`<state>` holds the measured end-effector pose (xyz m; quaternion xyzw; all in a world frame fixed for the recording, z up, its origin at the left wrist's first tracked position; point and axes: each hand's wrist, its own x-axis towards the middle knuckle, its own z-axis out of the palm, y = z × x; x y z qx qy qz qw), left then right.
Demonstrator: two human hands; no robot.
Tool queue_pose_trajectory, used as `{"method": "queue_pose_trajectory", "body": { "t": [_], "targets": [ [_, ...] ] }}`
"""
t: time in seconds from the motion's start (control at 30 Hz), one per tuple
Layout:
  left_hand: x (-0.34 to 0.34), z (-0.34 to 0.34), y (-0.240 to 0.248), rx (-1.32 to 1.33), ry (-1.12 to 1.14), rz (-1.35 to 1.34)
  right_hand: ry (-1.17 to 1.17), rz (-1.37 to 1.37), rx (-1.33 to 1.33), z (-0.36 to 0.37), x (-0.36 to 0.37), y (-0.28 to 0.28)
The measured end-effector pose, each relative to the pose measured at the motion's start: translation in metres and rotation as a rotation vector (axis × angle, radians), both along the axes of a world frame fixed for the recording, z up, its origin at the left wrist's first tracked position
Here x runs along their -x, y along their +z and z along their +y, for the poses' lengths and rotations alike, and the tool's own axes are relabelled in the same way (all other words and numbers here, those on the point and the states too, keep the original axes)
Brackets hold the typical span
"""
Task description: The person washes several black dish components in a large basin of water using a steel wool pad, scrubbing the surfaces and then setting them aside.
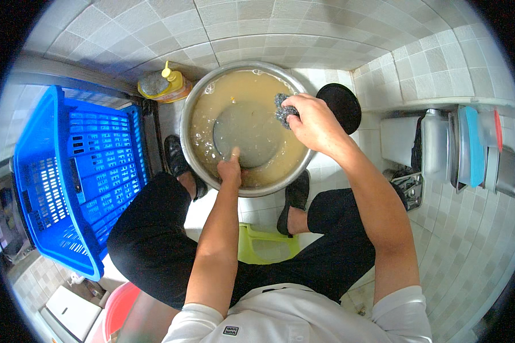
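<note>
A large round metal basin full of cloudy brownish water stands on the floor between my feet. Under the water lies a round, shallow grey dish with a darker edge. My left hand grips its near edge, thumb on top; the fingers below are hidden in the murky water. Over the basin's right side, my right hand is closed around a grey steel wool scrubber, held above the water and apart from the dish.
To the left leans a big blue plastic crate. A yellow pump bottle stands behind the basin. At right are a black round pan or lid and a wall rack with trays. A green stool is beneath me.
</note>
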<state>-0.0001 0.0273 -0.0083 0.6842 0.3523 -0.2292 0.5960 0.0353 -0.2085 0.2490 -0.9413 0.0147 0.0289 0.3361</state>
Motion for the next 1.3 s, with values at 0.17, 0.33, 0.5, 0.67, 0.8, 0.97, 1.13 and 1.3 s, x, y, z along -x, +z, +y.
{"method": "queue_pose_trajectory", "body": {
  "t": [0.17, 0.33, 0.5, 0.67, 0.8, 0.97, 1.13, 1.3],
  "targets": [
    [-0.006, 0.010, 0.011, 0.083, 0.134, 0.042, -0.009, 0.021, -0.003, 0.007, -0.007, 0.005],
    [-0.001, 0.003, 0.054, 0.056, 0.047, -0.142, -0.093, 0.018, -0.040, 0.001, -0.008, 0.001],
    [-0.008, -0.013, 0.107, 0.087, -0.055, -0.194, -0.219, 0.059, -0.133, -0.007, -0.006, -0.009],
    [-0.018, -0.014, 0.125, 0.236, -0.016, 0.041, -0.339, 0.226, -0.196, -0.017, -0.008, -0.029],
    [-0.012, 0.014, 0.095, 0.507, 0.176, 0.195, -0.446, 0.595, -0.618, -0.001, 0.003, -0.022],
    [0.003, -0.007, 0.078, 0.704, 0.281, 0.329, -0.524, 0.754, -0.900, -0.003, 0.025, -0.066],
    [0.032, -0.017, 0.059, 0.803, 0.245, 0.274, -0.454, 0.751, -0.914, 0.007, 0.022, -0.084],
    [0.043, -0.037, 0.072, 0.634, 0.214, 0.294, -0.468, 0.697, -0.825, -0.002, 0.028, -0.112]
  ]
}}
